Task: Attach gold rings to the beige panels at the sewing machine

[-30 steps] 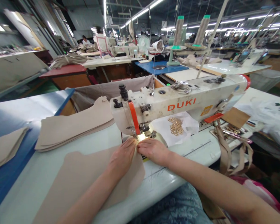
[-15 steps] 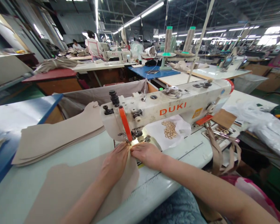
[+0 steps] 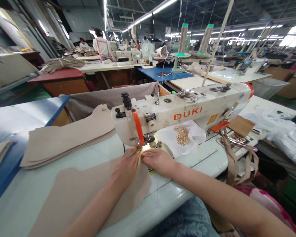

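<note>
A large beige fabric piece lies on the pale sewing table and runs under the needle area of a white sewing machine marked DUKI. My left hand rests over the fabric, its fingers drawn together with the tips beside the presser foot. Close against it on the right, my right hand has its fingers curled in and pinching at the fabric edge. Both sets of fingertips almost meet in front of the lit needle area. What lies right beneath them is hidden.
Stacked beige fabric pieces lie left of the machine head. Gold metal rings sit on a white sheet behind my right hand. Beige straps and scissors are at the right. Two thread cones stand behind.
The whole view has shifted slightly, so the machine and hands appear a little farther right. Both hands keep nearly the same place at the needle; any fabric movement is too small to tell.
</note>
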A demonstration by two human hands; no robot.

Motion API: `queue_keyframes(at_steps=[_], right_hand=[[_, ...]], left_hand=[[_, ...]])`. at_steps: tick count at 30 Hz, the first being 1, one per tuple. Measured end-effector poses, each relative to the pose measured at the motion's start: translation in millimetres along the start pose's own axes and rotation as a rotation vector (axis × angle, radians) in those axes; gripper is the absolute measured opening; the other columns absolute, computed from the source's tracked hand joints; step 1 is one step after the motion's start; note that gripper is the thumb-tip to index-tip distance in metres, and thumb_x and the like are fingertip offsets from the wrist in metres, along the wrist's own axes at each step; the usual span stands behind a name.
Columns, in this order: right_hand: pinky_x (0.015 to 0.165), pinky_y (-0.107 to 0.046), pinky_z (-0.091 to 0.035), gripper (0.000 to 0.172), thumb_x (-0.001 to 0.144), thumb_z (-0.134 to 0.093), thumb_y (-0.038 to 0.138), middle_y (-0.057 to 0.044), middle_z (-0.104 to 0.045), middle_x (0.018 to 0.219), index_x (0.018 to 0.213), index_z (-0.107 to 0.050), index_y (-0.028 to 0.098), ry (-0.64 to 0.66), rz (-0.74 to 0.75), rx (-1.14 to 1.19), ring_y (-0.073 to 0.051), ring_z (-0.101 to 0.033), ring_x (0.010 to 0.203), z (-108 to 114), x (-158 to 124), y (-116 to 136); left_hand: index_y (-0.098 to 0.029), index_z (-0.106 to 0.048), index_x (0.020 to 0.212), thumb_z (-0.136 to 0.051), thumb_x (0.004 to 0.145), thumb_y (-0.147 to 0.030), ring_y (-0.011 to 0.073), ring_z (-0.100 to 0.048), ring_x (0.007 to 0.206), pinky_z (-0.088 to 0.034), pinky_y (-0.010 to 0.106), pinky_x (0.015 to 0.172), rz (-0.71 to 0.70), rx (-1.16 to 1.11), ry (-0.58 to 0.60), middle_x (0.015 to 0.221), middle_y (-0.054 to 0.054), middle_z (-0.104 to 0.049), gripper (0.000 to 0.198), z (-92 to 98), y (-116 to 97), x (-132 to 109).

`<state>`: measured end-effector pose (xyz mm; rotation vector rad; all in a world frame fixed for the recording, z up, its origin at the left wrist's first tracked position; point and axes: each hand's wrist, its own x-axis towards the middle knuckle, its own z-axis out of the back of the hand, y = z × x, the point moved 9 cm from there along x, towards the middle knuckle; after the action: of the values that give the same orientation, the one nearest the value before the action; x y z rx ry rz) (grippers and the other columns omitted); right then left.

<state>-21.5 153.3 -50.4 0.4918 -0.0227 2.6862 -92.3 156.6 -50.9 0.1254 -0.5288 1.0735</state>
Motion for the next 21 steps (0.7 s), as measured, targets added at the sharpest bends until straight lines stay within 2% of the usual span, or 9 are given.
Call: queue_keyframes(at_steps=[5, 8, 11, 15, 17, 19, 21], right_hand=[[0.091, -0.029, -0.045, 0.011, 0.092, -0.052, 0.016, -0.009, -0.066, 0.1, 0.088, -0.062, 0.013, 0.043, 0.0, 0.0, -0.017, -0.059, 0.1, -0.8, 2.1, -0.7], [0.087, -0.03, -0.047, 0.011, 0.09, -0.054, 0.017, -0.007, -0.066, 0.094, 0.084, -0.062, 0.014, 0.076, 0.036, -0.018, -0.018, -0.059, 0.095, 0.2, 1.7, 12.8], [0.087, -0.031, -0.047, 0.011, 0.09, -0.054, 0.018, -0.006, -0.066, 0.09, 0.082, -0.062, 0.015, 0.068, 0.102, -0.008, -0.018, -0.059, 0.09, 2.5, -2.5, 40.3], [0.088, -0.032, -0.048, 0.008, 0.088, -0.057, 0.017, -0.008, -0.068, 0.095, 0.086, -0.063, 0.013, 0.011, 0.114, 0.064, -0.019, -0.06, 0.094, 4.9, -11.0, 67.1], [0.089, -0.034, -0.048, 0.008, 0.087, -0.058, 0.015, -0.009, -0.069, 0.1, 0.09, -0.065, 0.012, -0.025, 0.098, 0.114, -0.021, -0.061, 0.098, 5.5, -14.7, 71.5], [0.091, -0.036, -0.048, 0.013, 0.088, -0.057, 0.014, -0.009, -0.069, 0.104, 0.096, -0.066, 0.013, -0.056, 0.078, 0.195, -0.021, -0.061, 0.101, 6.4, -18.2, 72.2], [0.094, -0.037, -0.047, 0.018, 0.089, -0.054, 0.015, -0.01, -0.069, 0.108, 0.101, -0.067, 0.015, -0.083, 0.013, 0.35, -0.021, -0.061, 0.104, 8.5, -21.8, 67.7]], left_hand=[[-0.014, -0.064, 0.105, -0.028, 0.094, -0.024, 0.0245, -0.062, 0.106, -0.052, 0.042, 0.092, 0.043, -0.016, 0.027, 0.11, 0.012, -0.068, 0.039, -1.7, 3.9, 1.3], [-0.015, -0.064, 0.105, -0.03, 0.093, -0.021, 0.0226, -0.061, 0.107, -0.051, 0.038, 0.094, 0.036, 0.007, 0.031, 0.111, 0.01, -0.068, 0.037, 0.8, -0.4, -12.5], [-0.014, -0.064, 0.108, -0.032, 0.092, -0.018, 0.0206, -0.06, 0.109, -0.05, 0.035, 0.095, 0.05, 0.05, 0.051, 0.113, 0.011, -0.067, 0.035, 9.6, -8.8, -35.6], [-0.013, -0.056, 0.121, -0.038, 0.091, -0.021, 0.02, -0.057, 0.114, -0.048, 0.035, 0.098, 0.15, 0.055, 0.115, 0.124, 0.012, -0.062, 0.036, 33.6, -20.8, -65.0], [-0.014, -0.043, 0.134, -0.045, 0.088, -0.026, 0.0229, -0.048, 0.124, -0.041, 0.04, 0.103, 0.167, 0.067, 0.14, 0.137, 0.013, -0.05, 0.048, 48.0, -32.0, -82.6], [-0.015, -0.027, 0.143, -0.053, 0.083, -0.034, 0.0286, -0.036, 0.133, -0.034, 0.046, 0.107, 0.135, 0.089, 0.174, 0.148, 0.015, -0.034, 0.069, 57.3, -46.4, -108.0], [-0.018, -0.018, 0.147, -0.058, 0.079, -0.033, 0.0302, -0.034, 0.134, -0.032, 0.046, 0.108, 0.073, 0.111, 0.231, 0.149, 0.013, -0.032, 0.08, 59.4, -57.6, -140.8]])
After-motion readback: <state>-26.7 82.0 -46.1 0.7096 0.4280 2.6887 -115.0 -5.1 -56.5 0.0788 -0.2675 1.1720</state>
